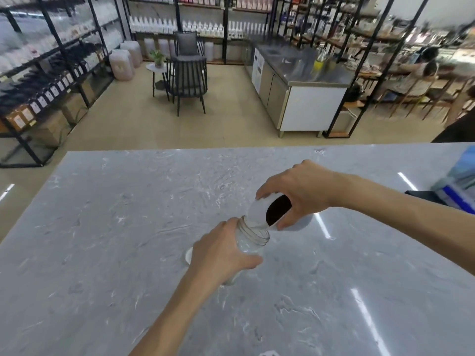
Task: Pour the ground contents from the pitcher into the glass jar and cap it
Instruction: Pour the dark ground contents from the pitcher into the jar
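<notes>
A person's left hand (222, 249) wraps around a clear glass jar (253, 237) on a grey marble counter (102, 227), hiding most of its body. The right hand (299, 192) grips a white pitcher (259, 214), tilted with its lip at the jar's mouth; dark grounds (279, 209) show inside. A white lid (189, 255) peeks out behind the left hand. Shelf labels are too blurred to read.

We can read no text anywhere. The white labels on the dark bottles (48, 95) along the left shelves (64, 55) are too blurred to make out (likewise those on the white bottles (154, 24) on the back shelves).
</notes>
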A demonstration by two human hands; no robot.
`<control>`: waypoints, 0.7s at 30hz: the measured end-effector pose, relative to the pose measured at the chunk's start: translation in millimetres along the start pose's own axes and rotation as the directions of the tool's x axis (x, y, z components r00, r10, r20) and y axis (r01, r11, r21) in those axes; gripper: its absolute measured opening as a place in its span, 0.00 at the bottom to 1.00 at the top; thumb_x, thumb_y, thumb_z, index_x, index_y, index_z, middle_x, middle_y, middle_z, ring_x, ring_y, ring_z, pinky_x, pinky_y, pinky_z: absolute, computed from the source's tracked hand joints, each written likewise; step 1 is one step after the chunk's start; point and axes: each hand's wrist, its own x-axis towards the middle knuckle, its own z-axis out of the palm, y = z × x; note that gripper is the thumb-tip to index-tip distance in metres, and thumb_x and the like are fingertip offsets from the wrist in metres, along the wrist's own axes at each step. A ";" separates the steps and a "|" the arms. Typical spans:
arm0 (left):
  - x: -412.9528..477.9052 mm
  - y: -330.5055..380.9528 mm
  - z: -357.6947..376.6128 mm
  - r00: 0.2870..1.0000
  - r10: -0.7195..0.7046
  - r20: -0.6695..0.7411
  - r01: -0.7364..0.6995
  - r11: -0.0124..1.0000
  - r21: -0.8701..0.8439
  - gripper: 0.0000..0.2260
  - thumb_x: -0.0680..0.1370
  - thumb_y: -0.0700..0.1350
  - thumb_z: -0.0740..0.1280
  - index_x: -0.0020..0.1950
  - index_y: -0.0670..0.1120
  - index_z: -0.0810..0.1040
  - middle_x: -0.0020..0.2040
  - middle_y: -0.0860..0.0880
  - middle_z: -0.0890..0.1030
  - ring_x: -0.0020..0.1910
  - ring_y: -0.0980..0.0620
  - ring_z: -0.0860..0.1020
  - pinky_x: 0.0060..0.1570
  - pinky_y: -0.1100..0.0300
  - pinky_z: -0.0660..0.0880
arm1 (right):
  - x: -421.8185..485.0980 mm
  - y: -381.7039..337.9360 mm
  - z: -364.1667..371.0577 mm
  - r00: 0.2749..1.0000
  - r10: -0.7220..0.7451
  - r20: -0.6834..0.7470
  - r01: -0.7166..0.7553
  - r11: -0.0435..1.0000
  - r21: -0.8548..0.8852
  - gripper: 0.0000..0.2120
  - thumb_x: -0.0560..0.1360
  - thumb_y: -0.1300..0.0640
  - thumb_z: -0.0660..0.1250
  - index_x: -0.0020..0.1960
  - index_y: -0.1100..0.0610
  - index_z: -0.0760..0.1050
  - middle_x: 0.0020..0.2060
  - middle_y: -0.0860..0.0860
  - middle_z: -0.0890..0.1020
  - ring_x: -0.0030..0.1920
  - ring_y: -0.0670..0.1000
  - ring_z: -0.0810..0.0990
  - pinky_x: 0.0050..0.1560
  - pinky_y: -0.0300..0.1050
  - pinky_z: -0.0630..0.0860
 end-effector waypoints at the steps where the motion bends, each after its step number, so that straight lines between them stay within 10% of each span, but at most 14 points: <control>1: 1.6 3.5 -0.1 1.000 0.003 0.000 -0.003 1.000 0.017 0.30 0.63 0.65 0.74 0.62 0.58 0.74 0.53 0.57 0.80 0.49 0.50 0.81 0.50 0.51 0.78 | 1.7 -2.0 -4.2 1.000 -0.023 -0.004 0.023 0.998 -0.053 0.35 0.64 0.26 0.68 0.69 0.34 0.67 0.63 0.33 0.78 0.55 0.47 0.81 0.43 0.42 0.63; 21: 17.7 36.1 -16.3 0.991 0.032 -0.133 -0.047 0.993 -0.108 0.29 0.65 0.66 0.74 0.60 0.55 0.74 0.52 0.55 0.80 0.48 0.50 0.79 0.43 0.55 0.70 | 21.7 -21.6 -76.8 0.984 -0.059 0.170 0.139 0.851 -0.507 0.36 0.66 0.28 0.69 0.70 0.39 0.69 0.60 0.42 0.81 0.52 0.53 0.81 0.42 0.45 0.62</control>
